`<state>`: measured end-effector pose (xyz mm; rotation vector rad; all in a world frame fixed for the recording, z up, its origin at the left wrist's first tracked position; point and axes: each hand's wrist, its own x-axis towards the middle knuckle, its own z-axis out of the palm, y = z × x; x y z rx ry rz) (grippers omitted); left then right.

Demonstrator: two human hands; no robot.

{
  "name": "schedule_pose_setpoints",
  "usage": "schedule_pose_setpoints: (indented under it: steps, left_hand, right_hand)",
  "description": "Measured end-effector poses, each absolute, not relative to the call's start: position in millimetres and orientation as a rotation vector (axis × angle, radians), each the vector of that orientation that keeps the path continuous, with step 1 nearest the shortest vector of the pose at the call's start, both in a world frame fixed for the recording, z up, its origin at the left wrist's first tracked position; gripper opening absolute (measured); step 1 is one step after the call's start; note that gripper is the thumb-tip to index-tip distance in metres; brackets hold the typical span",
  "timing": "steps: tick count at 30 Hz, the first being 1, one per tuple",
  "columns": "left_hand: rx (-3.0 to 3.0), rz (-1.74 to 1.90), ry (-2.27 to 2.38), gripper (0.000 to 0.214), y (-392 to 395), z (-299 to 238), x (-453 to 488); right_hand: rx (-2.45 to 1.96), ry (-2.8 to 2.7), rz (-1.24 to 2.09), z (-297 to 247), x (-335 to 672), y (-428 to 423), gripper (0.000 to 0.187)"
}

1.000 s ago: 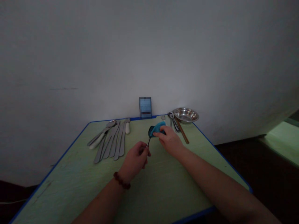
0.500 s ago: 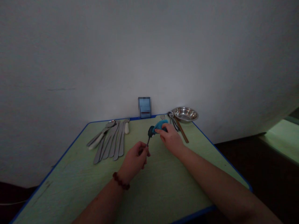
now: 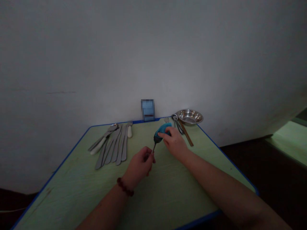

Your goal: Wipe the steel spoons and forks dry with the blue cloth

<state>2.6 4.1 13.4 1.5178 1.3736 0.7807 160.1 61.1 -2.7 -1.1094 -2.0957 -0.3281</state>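
Item 1: L hand (image 3: pixel 140 163), centre of frame, bead bracelet (image 3: pixel 124 187) on wrist; grip clamped on thin handle of spoon (image 3: pixel 154 146), handle slanting up and to the right. Item 2: R hand (image 3: pixel 175 143), just right of centre; grip closed on blue cloth (image 3: pixel 163 128), thumb and fingers pressing the cloth against the spoon's dark bowl end, cloth partly wrapped over it. Spoon held between both hands, lifted off the bench (image 3: pixel 168 191), which is pale green w/ blue edging. Item 3: row of flat cutlery (image 3: pixel 112 143), approx. parallel, left of centre, lying on bench well apart from hands; a white-handled pc among them. Item 4: steel bowl (image 3: pixel 190 116), upper right corner of bench, by the wall. Item 5: brown chopsticks (image 3: pixel 187 135) plus a few small metal pcs, just left of bowl, near R hand. Item 6: small blue box (image 3: pixel 147 109), blurred, upright at bench's far edge, centre.
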Motion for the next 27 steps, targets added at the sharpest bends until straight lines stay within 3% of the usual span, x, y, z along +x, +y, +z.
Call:
schedule_pose_setpoints:
  steps: [27]
  left_hand:
    - [1.512, 0.832, 1.412, 0.012, 4, 19, 1]
  right_hand:
    - [-1.086, -2.184, -0.232, -3, 152, 49, 0.028]
